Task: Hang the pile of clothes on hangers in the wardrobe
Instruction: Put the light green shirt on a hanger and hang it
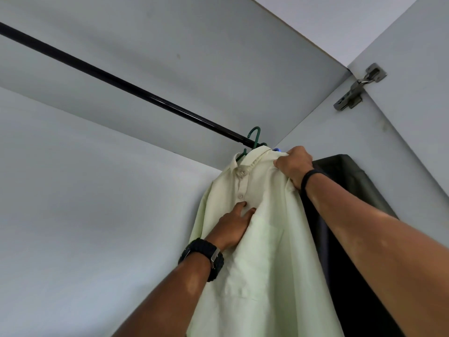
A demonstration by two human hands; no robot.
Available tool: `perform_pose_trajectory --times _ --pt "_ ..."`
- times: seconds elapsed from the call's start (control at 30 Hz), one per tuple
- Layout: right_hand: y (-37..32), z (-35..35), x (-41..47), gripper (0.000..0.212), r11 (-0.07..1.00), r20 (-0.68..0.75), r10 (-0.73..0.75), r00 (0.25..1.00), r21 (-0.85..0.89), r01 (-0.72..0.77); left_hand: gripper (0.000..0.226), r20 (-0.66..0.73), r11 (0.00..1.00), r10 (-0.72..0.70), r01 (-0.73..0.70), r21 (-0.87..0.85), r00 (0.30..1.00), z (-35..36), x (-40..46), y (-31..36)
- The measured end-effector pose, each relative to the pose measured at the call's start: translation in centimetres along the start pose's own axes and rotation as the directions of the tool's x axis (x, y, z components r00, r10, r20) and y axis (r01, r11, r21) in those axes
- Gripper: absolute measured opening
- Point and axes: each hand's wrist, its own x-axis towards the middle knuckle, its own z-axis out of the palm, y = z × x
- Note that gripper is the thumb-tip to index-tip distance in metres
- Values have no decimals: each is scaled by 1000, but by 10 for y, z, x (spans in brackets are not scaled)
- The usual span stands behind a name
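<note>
Gripping pale shirt [264,239] w/ right hand [295,166] (collar area), left hand [234,226] pinching its front.

Soft, even, dimmish light; sharp focus; wide-angle bending at edges.

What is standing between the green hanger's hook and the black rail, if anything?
Nothing visible. The green hanger hook sits right at the black rail, near its end. The pale shirt hangs below, held by the right hand and left hand.

A home wardrobe interior: grey panels, black hanging rail [126,83], door hinge [359,87], hung clothes.
</note>
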Motion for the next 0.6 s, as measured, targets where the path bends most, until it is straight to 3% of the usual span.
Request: perform_pose_trajectory --times 0.1,0.27,0.4,0.47,0.6 --pt "-4 2 5 33 999 13 -17 1000 -51 18 50 -11 1000 -11 11 10 1000 0 2 -5" --pt "-8 -10 12 34 948 176 -40 984 -305 93 50 -37 997 -17 19 78 999 7 7 -6" --pt "-8 -19 15 39 917 265 -38 963 -373 139 52 -5 993 0 1 114 1000 10 8 1" --pt "1 -18 13 42 938 293 -56 955 -312 151 52 -54 990 15 -7 141 998 9 7 2" --pt "29 -21 1 35 999 333 -24 943 51 8 56 -84 984 3 12 178 996 10 3 -5"
